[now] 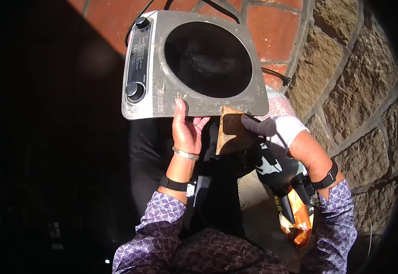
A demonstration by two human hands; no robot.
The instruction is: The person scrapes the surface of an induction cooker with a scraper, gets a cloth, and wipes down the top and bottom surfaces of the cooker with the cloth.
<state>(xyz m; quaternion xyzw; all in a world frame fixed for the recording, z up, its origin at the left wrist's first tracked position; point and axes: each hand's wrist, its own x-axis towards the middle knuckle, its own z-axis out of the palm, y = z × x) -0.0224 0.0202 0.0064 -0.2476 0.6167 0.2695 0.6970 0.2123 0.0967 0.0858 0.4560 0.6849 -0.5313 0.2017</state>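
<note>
The cooktop (203, 61) is left of the stonework (365, 82), a cable (223, 9) behind it.

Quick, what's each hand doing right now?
Left hand: holding the cooktop by its edge, thumb on top.
Right hand: gloved, holding a flat brown piece.

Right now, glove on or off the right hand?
On. The glove covers the right hand, dark grey over the fingers and white toward the wrist; bare skin starts past its cuff.
</note>
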